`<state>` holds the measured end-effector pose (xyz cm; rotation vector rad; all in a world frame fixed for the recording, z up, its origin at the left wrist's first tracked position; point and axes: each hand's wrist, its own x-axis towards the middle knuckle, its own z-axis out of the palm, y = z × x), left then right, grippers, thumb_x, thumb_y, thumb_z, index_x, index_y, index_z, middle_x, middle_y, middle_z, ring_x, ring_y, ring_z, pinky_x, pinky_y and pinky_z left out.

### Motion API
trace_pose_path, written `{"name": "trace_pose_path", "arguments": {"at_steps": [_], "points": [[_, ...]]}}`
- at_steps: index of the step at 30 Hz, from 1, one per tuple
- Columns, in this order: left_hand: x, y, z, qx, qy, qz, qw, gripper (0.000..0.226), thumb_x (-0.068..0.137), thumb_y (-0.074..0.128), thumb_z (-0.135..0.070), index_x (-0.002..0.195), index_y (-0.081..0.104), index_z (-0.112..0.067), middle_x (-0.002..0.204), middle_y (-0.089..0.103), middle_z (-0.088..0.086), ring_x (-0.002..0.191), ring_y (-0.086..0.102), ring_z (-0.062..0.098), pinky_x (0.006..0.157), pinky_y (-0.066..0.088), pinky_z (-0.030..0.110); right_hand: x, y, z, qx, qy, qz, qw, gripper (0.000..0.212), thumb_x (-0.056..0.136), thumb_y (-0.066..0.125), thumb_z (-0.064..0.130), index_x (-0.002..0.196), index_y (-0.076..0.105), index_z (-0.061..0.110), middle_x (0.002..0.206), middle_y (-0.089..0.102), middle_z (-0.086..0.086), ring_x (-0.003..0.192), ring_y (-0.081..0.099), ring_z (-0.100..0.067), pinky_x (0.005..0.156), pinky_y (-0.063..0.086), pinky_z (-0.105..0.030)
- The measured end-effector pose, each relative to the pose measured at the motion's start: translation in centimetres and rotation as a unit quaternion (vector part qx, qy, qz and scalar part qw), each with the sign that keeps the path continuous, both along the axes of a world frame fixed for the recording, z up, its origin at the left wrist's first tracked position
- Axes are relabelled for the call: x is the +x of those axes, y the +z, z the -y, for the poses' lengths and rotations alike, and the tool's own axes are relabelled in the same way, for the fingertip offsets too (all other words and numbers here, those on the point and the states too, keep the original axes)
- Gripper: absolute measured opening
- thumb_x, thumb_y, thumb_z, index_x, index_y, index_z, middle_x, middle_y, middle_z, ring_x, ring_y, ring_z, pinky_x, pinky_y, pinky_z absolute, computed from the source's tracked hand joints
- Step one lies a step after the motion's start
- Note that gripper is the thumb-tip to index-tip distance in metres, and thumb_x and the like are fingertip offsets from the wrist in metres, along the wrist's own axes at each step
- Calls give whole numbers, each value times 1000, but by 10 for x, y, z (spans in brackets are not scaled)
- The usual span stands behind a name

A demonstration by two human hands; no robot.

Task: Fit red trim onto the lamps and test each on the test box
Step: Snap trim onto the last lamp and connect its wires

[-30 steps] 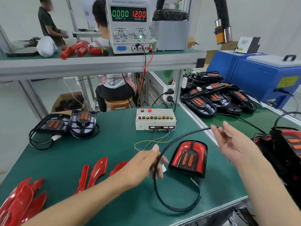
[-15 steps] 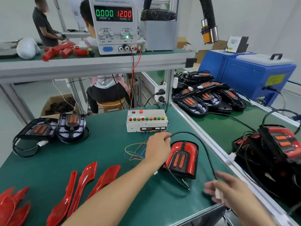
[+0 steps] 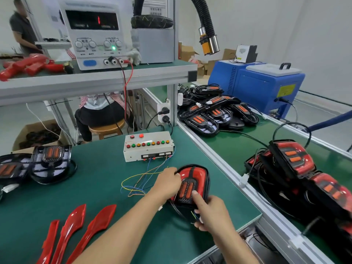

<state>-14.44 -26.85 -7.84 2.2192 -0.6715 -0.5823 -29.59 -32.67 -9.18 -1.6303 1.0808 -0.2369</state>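
Both hands, left hand (image 3: pixel 167 184) and right hand (image 3: pixel 211 212), grip the red-trimmed black plastic lamp (image 3: pixel 192 184), seemingly finished; untrimmed black lamps (image 3: pixel 49 159) wait leftward, loose glossy red trims (image 3: pixel 76 223) beside them.

Green-matted workbench (image 3: pixel 99 180), white test box (image 3: pixel 148 146) with loose coloured wires (image 3: pixel 141 181), red-trimmed lamp (image 3: pixel 190 185), three red trim strips (image 3: pixel 76 231), untrimmed black lamps (image 3: pixel 34 164) at left

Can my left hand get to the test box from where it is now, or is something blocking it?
Probably yes. The left hand grips the lamp; only loose wires on the mat separate it from the test box.
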Motion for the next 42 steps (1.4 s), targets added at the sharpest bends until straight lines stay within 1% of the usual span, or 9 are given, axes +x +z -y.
{"name": "trace_pose_path", "arguments": {"at_steps": [3,7,12,17,20,23,28,33,42], "points": [[-3,3,-3,-65,47,-80,994,22,93,44,-2,95,63,9,98,67,29,78,63,34,75,52,45,0,1,-6,-131,44,-80,987,46,99,44,61,100,55,16,107,70,-6,99,68,-30,85,52,-37],[-16,9,-2,-135,91,-193,967,32,89,49,8,76,76,-5,80,75,21,68,71,31,73,61,51,0,6,-9,-64,9,-28,997,38,101,41,56,100,47,19,110,66,-6,102,68,-30,89,55,-42],[-25,25,2,-202,138,-208,947,38,100,52,0,137,60,-7,113,71,12,96,71,28,87,58,46,-14,12,-11,8,-54,89,995,21,102,44,48,100,48,27,106,67,0,93,73,-25,87,59,-49],[-53,70,10,-273,7,-216,937,41,102,54,-5,140,60,-18,131,67,1,120,61,20,107,42,40,-58,33,1,6,-129,174,976,36,92,45,63,104,59,32,104,69,8,98,68,-14,92,56,-41],[-85,96,18,-339,-85,-229,909,35,97,58,-17,130,66,-22,125,73,-7,114,68,13,97,47,37,-101,57,15,7,-203,230,952,51,74,46,73,105,68,39,105,74,13,103,68,-13,98,54,-46],[-115,102,24,-350,-142,-209,902,39,84,62,-34,122,70,-27,123,73,-11,114,69,7,98,50,39,-160,75,39,-15,-289,269,918,38,83,52,61,98,74,33,98,77,3,95,72,-26,80,55,-45],[-141,81,25,-278,-234,-164,917,34,85,72,-60,115,74,-45,123,72,-18,116,66,1,110,45,46,-263,81,96,-82,-421,219,876,30,105,51,35,101,72,13,90,79,-9,73,75,-25,53,53,-30],[-144,69,23,-259,-255,-164,917,51,74,62,-74,116,73,-48,124,71,-19,115,67,2,111,44,50,-302,57,143,-43,-488,149,859,28,104,55,25,100,66,0,101,73,-20,81,74,-33,63,59,-33],[-122,66,6,-313,-248,-147,905,28,93,56,-36,112,75,-43,120,75,-10,118,67,7,100,55,27,-295,41,153,-47,-486,98,867,25,103,54,26,91,63,7,91,63,-3,79,73,-27,68,62,-36]]}}
